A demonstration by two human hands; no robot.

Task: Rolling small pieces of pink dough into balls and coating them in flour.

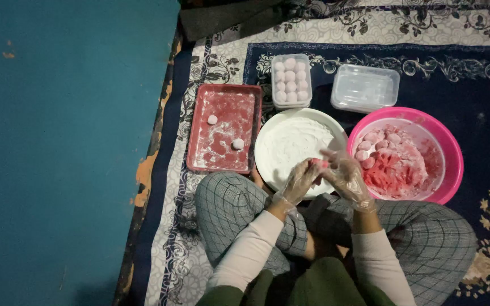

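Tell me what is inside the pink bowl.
The pink bowl holds several floured pink balls on the left side and a mass of red-pink dough dusted with white flour. What lies beneath the dough cannot be seen.

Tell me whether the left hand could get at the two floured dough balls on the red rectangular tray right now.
Probably yes. The red rectangular tray lies just left of the white plate, uncovered, its two floured dough balls exposed. But the left hand and right hand together hold a pink dough piece.
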